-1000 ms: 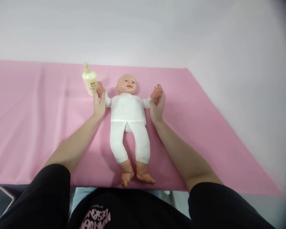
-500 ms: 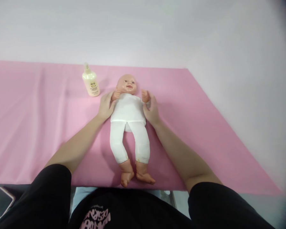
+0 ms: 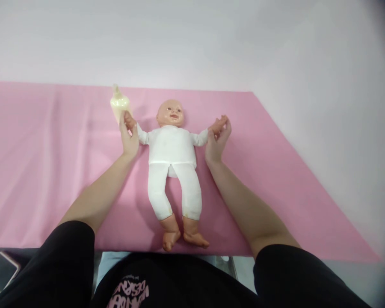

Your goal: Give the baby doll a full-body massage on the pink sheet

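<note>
A baby doll [image 3: 172, 147] with a white cloth body lies on its back on the pink table cover [image 3: 276, 192], head away from me and feet near the front edge. Both its arms are spread out to the sides. My left hand [image 3: 129, 139] is closed around the doll's forearm on the left, close to its plastic hand. On the other side my right hand [image 3: 217, 143] grips the doll's other arm at the wrist. A pale yellow pump bottle [image 3: 119, 105] stands just behind my left hand, its label mostly covered.
A pale wall [image 3: 179, 42] rises behind the table. At the lower left, below the table's edge, lies a phone-like device [image 3: 1, 271] with a dark screen and a light pink rim.
Both hands have moved outward, drawing the doll's arms from beside its chest to a spread position. The left hand now overlaps the bottle. The doll's trunk and legs stayed in place.
</note>
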`<act>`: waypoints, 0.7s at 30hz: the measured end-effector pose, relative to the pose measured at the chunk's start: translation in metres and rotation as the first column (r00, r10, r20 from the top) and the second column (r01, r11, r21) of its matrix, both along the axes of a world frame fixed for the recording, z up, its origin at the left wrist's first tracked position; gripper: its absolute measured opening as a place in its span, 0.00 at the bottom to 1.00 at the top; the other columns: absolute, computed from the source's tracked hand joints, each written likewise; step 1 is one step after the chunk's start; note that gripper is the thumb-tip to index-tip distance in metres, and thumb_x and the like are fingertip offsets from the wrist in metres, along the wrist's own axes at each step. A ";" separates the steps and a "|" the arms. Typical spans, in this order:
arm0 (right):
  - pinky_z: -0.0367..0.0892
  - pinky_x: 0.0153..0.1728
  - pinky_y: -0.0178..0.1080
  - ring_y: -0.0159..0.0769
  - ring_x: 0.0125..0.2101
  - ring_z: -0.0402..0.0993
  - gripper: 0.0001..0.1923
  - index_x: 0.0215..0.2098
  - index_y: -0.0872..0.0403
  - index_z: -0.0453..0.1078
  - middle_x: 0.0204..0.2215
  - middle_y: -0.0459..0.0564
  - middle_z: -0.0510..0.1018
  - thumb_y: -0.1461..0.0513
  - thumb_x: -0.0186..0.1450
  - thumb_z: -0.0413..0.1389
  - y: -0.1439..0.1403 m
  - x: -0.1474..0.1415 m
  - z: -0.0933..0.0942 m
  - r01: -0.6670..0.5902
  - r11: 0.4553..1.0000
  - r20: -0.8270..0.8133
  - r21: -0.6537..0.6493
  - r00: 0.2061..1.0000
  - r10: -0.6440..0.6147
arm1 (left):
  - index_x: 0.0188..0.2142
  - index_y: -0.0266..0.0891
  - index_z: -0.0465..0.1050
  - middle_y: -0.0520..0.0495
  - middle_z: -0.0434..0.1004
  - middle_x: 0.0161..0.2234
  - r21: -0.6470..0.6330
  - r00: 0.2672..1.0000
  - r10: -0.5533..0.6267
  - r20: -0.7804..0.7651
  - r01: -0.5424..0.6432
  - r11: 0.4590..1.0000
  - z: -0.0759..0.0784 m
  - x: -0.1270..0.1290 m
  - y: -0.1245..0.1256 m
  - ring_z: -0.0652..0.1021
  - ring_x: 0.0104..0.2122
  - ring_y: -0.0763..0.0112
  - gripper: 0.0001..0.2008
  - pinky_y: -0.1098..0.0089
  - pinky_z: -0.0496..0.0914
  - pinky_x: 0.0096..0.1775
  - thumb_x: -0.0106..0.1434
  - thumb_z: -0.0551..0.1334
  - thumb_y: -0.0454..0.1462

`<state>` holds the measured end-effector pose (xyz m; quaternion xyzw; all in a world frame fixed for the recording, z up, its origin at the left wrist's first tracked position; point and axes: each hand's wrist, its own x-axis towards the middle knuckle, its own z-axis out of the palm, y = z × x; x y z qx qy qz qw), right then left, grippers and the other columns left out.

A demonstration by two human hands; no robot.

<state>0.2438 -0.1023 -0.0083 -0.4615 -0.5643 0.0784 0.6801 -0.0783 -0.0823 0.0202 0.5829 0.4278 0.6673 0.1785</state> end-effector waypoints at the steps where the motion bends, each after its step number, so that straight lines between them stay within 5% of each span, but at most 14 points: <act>1: 0.65 0.65 0.59 0.47 0.70 0.61 0.33 0.73 0.43 0.48 0.70 0.58 0.59 0.50 0.72 0.50 -0.005 -0.004 0.006 -0.036 0.999 0.026 -0.001 0.999 0.036 | 0.70 0.49 0.57 0.42 0.59 0.71 0.028 0.997 -0.028 -0.067 0.030 0.999 0.001 0.002 -0.003 0.61 0.71 0.58 0.33 0.56 0.54 0.72 0.70 0.59 0.54; 7: 0.66 0.64 0.57 0.46 0.58 0.74 0.21 0.61 0.45 0.70 0.55 0.53 0.79 0.52 0.71 0.54 -0.024 -0.023 0.020 -0.163 0.984 0.318 -0.068 0.932 0.176 | 0.62 0.47 0.72 0.40 0.72 0.61 0.012 0.848 -0.188 -0.496 0.223 0.975 0.005 0.016 -0.012 0.71 0.62 0.54 0.24 0.51 0.61 0.67 0.74 0.53 0.52; 11: 0.65 0.63 0.57 0.46 0.56 0.75 0.18 0.57 0.43 0.74 0.55 0.51 0.80 0.57 0.71 0.52 -0.025 -0.027 0.023 -0.245 0.959 0.503 -0.143 0.816 0.284 | 0.58 0.49 0.77 0.41 0.74 0.60 -0.020 0.663 -0.223 -0.714 0.300 0.954 0.003 0.024 -0.012 0.73 0.59 0.53 0.21 0.47 0.64 0.62 0.75 0.50 0.45; 13: 0.65 0.63 0.57 0.46 0.56 0.75 0.18 0.58 0.43 0.74 0.56 0.51 0.80 0.57 0.72 0.52 -0.025 -0.027 0.024 -0.246 0.958 0.517 -0.148 0.806 0.287 | 0.57 0.51 0.78 0.41 0.74 0.60 -0.031 0.626 -0.228 -0.745 0.309 0.950 0.001 0.025 -0.012 0.73 0.58 0.52 0.21 0.46 0.64 0.61 0.75 0.50 0.44; 16: 0.64 0.64 0.57 0.46 0.57 0.74 0.20 0.60 0.44 0.72 0.57 0.52 0.79 0.55 0.73 0.51 -0.027 -0.027 0.023 -0.239 0.961 0.489 -0.139 0.827 0.277 | 0.59 0.49 0.76 0.40 0.74 0.60 -0.012 0.667 -0.213 -0.714 0.292 0.956 -0.003 0.023 -0.011 0.73 0.59 0.52 0.21 0.47 0.64 0.62 0.75 0.51 0.46; 21: 0.59 0.69 0.58 0.47 0.67 0.65 0.30 0.69 0.46 0.57 0.66 0.56 0.68 0.47 0.73 0.50 -0.015 -0.018 0.011 -0.179 0.982 0.205 -0.058 0.961 0.187 | 0.69 0.45 0.61 0.37 0.64 0.68 0.060 0.882 -0.161 -0.442 0.208 0.976 -0.010 0.016 -0.005 0.64 0.68 0.52 0.31 0.50 0.55 0.70 0.72 0.56 0.53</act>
